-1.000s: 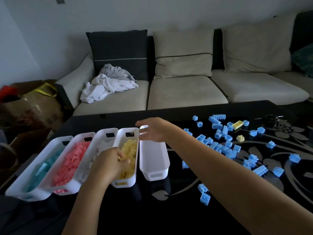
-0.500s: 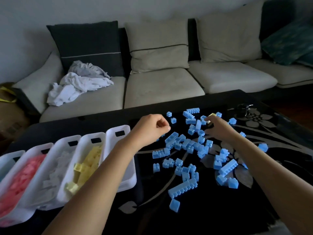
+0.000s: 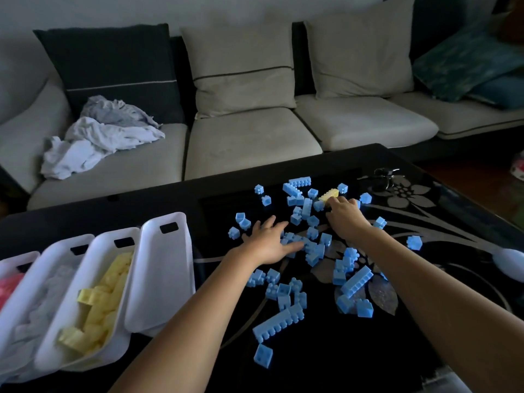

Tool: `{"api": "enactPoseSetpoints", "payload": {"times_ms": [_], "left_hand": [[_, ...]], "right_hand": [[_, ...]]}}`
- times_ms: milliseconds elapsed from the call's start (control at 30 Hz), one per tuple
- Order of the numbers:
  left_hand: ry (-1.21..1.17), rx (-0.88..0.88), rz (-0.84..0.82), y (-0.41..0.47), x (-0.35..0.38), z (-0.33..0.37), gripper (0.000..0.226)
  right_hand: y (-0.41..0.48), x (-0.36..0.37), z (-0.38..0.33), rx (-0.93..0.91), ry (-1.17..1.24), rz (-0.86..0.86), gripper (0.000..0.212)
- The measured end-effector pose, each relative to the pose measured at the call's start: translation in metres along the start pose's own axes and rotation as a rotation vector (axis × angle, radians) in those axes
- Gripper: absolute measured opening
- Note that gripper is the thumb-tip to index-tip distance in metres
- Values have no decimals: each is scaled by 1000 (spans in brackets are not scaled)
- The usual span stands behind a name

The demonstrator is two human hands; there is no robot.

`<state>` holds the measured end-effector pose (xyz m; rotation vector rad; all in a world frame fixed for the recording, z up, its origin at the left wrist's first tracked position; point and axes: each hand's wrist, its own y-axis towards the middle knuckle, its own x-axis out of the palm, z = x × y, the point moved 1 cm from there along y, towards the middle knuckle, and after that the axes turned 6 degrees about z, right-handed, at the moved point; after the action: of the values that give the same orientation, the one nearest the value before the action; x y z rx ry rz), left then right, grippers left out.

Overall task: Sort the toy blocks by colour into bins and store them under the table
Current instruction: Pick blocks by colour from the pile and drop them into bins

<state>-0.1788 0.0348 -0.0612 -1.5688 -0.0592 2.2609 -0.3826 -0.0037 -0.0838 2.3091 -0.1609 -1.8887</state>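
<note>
Several light blue blocks (image 3: 310, 245) lie scattered on the black glass table (image 3: 368, 350). My left hand (image 3: 269, 241) lies flat with spread fingers on the left side of the pile, touching some blocks. My right hand (image 3: 344, 215) reaches to the far side, its fingertips on a yellow block (image 3: 329, 194); whether it grips the block is hidden. At the left stand white bins in a row: an empty bin (image 3: 163, 268), a bin with yellow blocks (image 3: 102, 293), a bin with white blocks (image 3: 37, 304) and a bin with pink blocks (image 3: 8, 285).
A bunch of keys (image 3: 384, 174) lies at the table's far right. Behind the table stands a beige sofa (image 3: 249, 137) with cushions and crumpled clothes (image 3: 102, 137). A long blue block (image 3: 279, 323) and a small one (image 3: 263, 355) lie near the front.
My left hand opened from a fist and came down flat onto the blue pile. My right hand stayed at the yellow block. The view shifted slightly right and closer.
</note>
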Motion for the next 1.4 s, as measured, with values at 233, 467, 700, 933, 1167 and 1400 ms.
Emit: {"api": "enactPoseSetpoints", "payload": {"times_ms": [233, 467, 700, 933, 1167, 1400], "left_hand": [[22, 20, 45, -8, -3, -9, 80], [167, -12, 162, -40, -9, -14, 75], [48, 59, 132, -84, -5, -34, 71], [30, 215, 466, -109, -13, -41, 47], [74, 117, 768, -156, -15, -96, 40], [-142, -192, 897, -208, -41, -151, 20]], "right_hand": [[-20, -9, 0, 145, 224, 51, 37], [3, -22, -11, 39, -8, -204, 82], [15, -22, -14, 115, -37, -183, 55], [-19, -28, -10, 125, 162, -93, 42], [-33, -79, -58, 24, 525, 69, 18], [-54, -87, -197, -237, 1101, -525, 17]]}}
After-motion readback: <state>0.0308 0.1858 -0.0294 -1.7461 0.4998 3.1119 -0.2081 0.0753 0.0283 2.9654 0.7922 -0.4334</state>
